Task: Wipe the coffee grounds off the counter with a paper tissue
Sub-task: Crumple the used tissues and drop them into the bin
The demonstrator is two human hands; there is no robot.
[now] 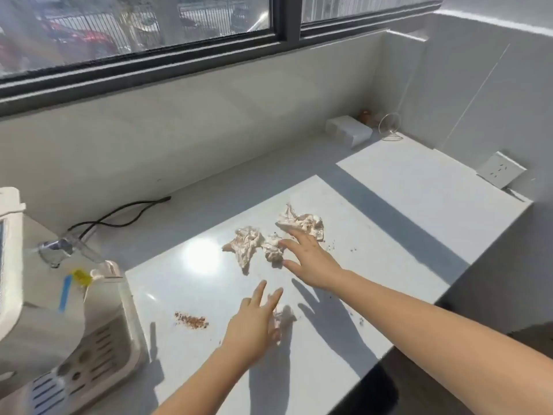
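Reaching low in the frame, the left hand (254, 322) spreads straight fingers beside one small tissue wad (285, 317); one coffee grounds patch (191, 321) lies left on the desk (389, 181). Farther up, the right hand (311, 262), fingers spread, touches three crumpled tissues (245, 247): light, soft, likely best pinched by a fold.

Machine (12, 265): white, far left; slotted tray (89, 351) at its base;
Cable (119, 215): black, by back wall;
Box (348, 130): white, far corner;
Socket (500, 169): right wall
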